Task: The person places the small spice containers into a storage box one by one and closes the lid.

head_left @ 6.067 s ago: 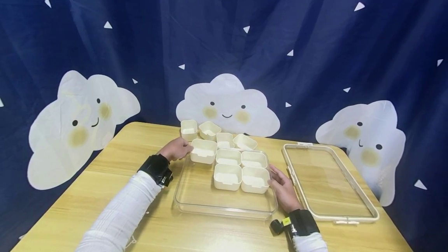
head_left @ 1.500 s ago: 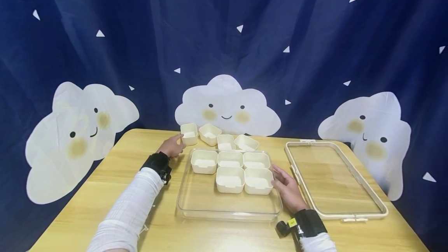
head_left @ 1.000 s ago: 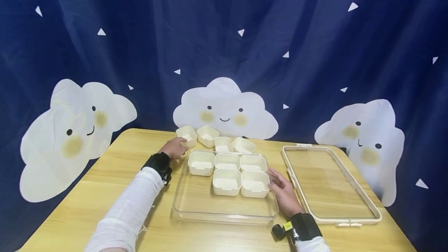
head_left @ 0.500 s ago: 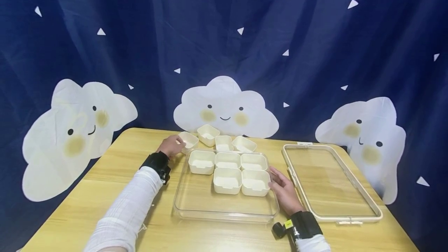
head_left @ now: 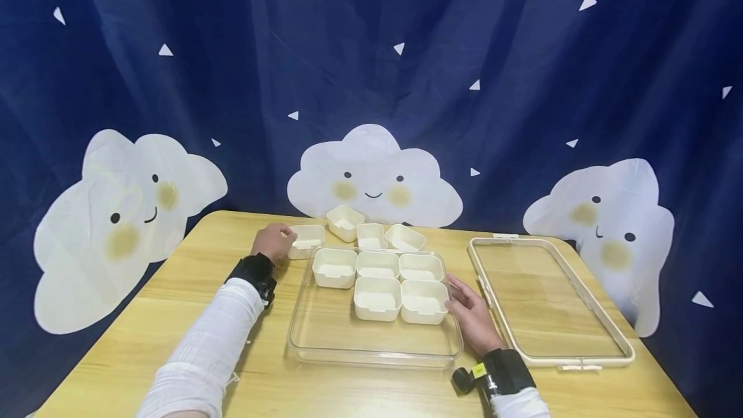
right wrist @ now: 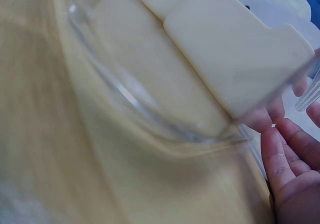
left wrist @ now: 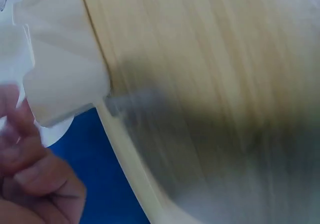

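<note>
My left hand [head_left: 274, 242] pinches the left side of a small cream container [head_left: 306, 240] with a notched front, at the back left of the table. In the left wrist view that container [left wrist: 65, 58] stands beside the curled fingers [left wrist: 30, 159]. A clear rectangular box [head_left: 336, 340] lies in the middle, with several cream containers [head_left: 377, 308] inside its back and right part. My right hand [head_left: 476, 318] rests against the box's right wall from outside. In the right wrist view its fingertips touch the clear wall near a cream container [right wrist: 240, 53].
Three more cream containers [head_left: 371, 237] stand loosely behind the box. To the right lies a clear lid [head_left: 557, 302] with a cream frame and clips. A dark blue curtain [head_left: 371, 50] with cloud faces hangs behind the wooden table [head_left: 151, 328].
My left hand let go of a container at the box's back left corner, then took the leftmost loose one, which turned and moved nearer and left. The right hand stayed at the wall.
</note>
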### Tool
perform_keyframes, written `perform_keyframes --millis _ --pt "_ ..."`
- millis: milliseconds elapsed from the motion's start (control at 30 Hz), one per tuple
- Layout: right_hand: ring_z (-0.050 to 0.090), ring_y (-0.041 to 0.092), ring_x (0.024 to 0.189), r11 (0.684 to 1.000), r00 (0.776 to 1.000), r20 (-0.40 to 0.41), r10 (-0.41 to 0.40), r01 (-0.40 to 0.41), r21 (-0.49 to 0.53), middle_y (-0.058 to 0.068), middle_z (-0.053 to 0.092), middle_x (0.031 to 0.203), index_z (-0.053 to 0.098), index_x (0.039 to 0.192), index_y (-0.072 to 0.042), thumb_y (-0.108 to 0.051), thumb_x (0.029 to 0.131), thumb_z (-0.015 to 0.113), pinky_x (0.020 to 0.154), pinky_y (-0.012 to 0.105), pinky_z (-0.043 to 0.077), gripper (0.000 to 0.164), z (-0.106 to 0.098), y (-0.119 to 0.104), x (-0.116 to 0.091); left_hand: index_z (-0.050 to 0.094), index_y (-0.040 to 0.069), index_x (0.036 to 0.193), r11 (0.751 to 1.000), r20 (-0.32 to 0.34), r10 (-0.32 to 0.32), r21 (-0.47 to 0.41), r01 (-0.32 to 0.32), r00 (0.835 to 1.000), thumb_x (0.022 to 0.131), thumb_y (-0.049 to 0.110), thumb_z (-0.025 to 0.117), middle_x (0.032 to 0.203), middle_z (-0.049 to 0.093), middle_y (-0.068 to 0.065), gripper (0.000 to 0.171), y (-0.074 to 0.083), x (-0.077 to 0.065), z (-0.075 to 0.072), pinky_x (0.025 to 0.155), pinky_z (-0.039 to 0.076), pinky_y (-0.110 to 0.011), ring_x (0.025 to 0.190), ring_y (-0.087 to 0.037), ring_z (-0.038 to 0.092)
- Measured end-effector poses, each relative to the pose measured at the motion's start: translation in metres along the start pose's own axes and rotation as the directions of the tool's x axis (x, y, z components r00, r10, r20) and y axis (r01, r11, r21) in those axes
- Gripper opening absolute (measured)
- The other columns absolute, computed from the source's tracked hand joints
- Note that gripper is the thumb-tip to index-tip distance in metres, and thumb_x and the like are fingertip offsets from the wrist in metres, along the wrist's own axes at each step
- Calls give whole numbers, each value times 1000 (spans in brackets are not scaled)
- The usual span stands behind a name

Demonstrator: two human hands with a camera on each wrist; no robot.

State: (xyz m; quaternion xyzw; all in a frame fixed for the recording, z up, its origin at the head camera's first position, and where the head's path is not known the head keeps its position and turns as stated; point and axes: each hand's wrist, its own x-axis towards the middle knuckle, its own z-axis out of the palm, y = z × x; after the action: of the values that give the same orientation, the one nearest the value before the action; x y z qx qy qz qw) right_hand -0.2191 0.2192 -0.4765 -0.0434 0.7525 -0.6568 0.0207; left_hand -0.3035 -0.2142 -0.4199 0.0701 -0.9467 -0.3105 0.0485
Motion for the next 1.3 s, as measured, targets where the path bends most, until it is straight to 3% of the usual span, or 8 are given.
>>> perform_keyframes --millis 133,233,400,667,867,1033,1300 --pt "44 37 129 1000 1000 10 -12 12 15 27 43 141 36 146 0 1 92 52 93 20 43 57 0 -1 0 60 -1 91 996 -51 -85 1 85 995 96 29 52 90 63 -20 31 3 1 -2 78 47 -46 86 -37 59" --pt "43 37 129 1000 1000 21 -17 16 24 28 42 142 35 146 1 1 92 52 93 19 42 57 0 -3 -2 60 -2 85 989 -25 -140 50 141 990 97 33 50 82 61 -17 38 0 1 -2 74 48 -46 79 -34 58" --pt "43 36 129 999 1000 26 -16 15 40 28 43 141 35 146 1 2 93 52 93 19 42 56 0 -4 -3 65 -7 88 979 34 -169 119 164 985 97 34 49 89 64 -23 45 -6 0 0 80 50 -49 84 -37 62" --pt "45 36 128 1000 1000 12 -20 19 18 28 45 140 36 145 1 0 91 53 93 20 43 57 0 -3 -3 61 -5 87 985 49 -157 80 153 986 94 24 47 83 59 -18 34 -6 -1 -1 74 47 -44 79 -34 56" --pt "44 36 128 999 1000 13 -22 22 25 28 45 139 37 145 1 1 92 53 93 20 43 56 0 -1 -3 53 2 75 987 48 -155 45 153 987 90 18 46 73 50 -12 23 -5 -2 -2 63 41 -37 71 -30 51" --pt "43 36 129 1000 1000 19 -22 22 22 29 44 140 35 146 1 1 93 52 93 18 42 56 -1 -1 -3 44 9 65 989 43 -146 24 145 988 88 15 45 65 42 -7 23 -7 -2 1 55 35 -32 62 -25 46" --pt "44 37 128 1000 1000 14 -22 22 11 28 44 140 37 145 1 1 92 53 93 19 42 56 0 -3 -2 45 10 63 991 41 -134 -4 135 990 86 13 44 63 43 -6 24 -10 -1 -1 52 33 -31 58 -22 43"
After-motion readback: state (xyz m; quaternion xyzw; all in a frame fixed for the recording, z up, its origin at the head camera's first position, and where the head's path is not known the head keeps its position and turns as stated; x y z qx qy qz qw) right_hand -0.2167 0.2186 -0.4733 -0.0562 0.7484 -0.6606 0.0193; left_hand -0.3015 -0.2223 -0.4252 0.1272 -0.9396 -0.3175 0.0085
